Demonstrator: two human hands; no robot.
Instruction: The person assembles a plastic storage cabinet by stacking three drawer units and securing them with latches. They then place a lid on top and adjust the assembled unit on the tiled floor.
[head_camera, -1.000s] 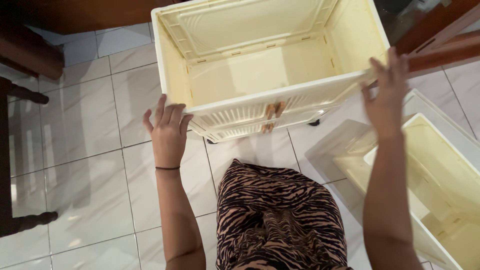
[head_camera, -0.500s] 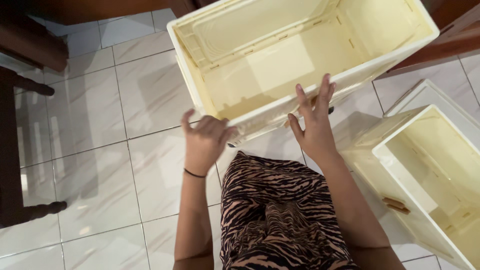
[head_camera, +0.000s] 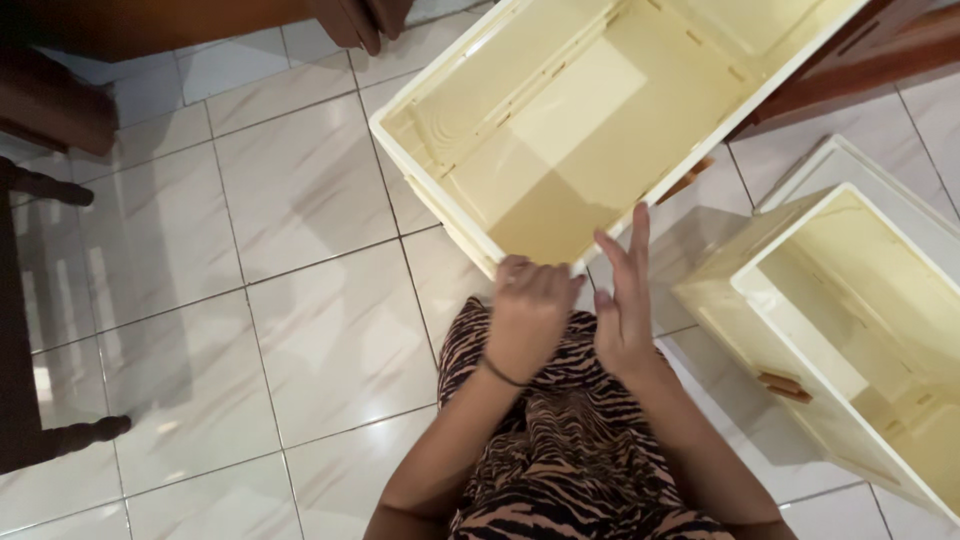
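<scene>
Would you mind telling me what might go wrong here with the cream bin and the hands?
1. Both hands, left and right, sit at the bin's near rim without a visible firm grip; it may slip or tip.
2. The drawer lies close on the floor; the bin could knock it.

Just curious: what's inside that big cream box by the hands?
Nothing shows inside the cream box: only bare walls and floor with moulded ridges. Its near corner is covered by the left hand and right hand.

A cream-yellow plastic crate (head_camera: 560, 160) and a second cream bin (head_camera: 850, 330) with a tan-brown handle are seen on a glossy white-tiled floor (head_camera: 250, 300), beside dark brown wooden furniture (head_camera: 40, 100) and a tan-and-black zebra-striped garment (head_camera: 560, 460).
</scene>
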